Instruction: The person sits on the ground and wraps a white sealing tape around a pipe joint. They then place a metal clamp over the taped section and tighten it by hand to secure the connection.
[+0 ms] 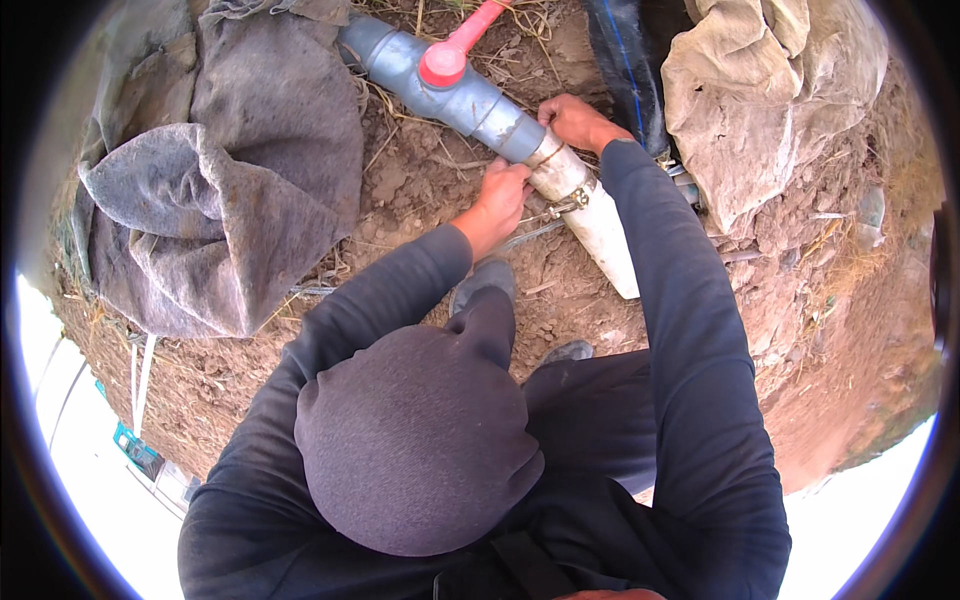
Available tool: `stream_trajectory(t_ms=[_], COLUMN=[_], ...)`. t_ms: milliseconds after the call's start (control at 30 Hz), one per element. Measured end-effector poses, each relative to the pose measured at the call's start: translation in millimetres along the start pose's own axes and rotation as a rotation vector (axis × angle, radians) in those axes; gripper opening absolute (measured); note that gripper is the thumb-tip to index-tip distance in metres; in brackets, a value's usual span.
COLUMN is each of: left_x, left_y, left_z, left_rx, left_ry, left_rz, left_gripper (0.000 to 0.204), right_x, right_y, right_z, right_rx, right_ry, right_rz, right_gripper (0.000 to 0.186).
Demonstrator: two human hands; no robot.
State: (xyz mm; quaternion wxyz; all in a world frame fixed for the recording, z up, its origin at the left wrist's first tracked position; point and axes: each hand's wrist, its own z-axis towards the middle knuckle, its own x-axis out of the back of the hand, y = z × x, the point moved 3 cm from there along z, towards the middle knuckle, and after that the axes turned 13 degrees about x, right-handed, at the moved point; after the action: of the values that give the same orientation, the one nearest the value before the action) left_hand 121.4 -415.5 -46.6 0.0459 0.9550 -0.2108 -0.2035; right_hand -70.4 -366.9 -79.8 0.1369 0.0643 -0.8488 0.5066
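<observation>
A grey-blue pipe with a red-handled valve runs diagonally into a dirty white pipe, which has a metal clamp round it. My left hand is at the near side of the joint, its fingers curled against the pipe above the clamp. My right hand is at the far side of the same joint, thumb and finger pinched close to the pipe. What either hand's fingertips hold is too small to make out.
Crumpled grey fabric lies at the left and beige sacking at the right on dry soil with straw. A black hose lies beside the sacking. My shoes show below the pipe. A teal object is at the lower left.
</observation>
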Motion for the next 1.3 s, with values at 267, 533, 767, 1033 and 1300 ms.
stream_trajectory(t_ms=[267, 533, 767, 1033, 1300], left_x=[-4, -8, -6, -9, -12], left_y=[1, 2, 2, -6, -11], left_z=[-4, -9, -9, -20, -14], left_rx=[-0.028, 0.004, 0.021, 0.084, -0.015], left_ry=[-0.009, -0.03, -0.053, -0.119, -0.217], left_rz=[0.024, 0.045, 0.022, 0.003, -0.024], left_gripper=[0.043, 0.046, 0.051, 0.073, 0.069], right_x=[6, 21, 31, 36, 32], right_y=[0, -28, -62, -69, -69], right_z=[2, -3, -17, -20, -29], right_rx=[-0.044, 0.1, 0.099, 0.107, 0.137], right_ry=[-0.001, -0.071, -0.199, -0.208, -0.156], right_rz=[0.026, -0.007, -0.206, -0.213, -0.09], right_gripper=[0.017, 0.015, 0.014, 0.019, 0.014])
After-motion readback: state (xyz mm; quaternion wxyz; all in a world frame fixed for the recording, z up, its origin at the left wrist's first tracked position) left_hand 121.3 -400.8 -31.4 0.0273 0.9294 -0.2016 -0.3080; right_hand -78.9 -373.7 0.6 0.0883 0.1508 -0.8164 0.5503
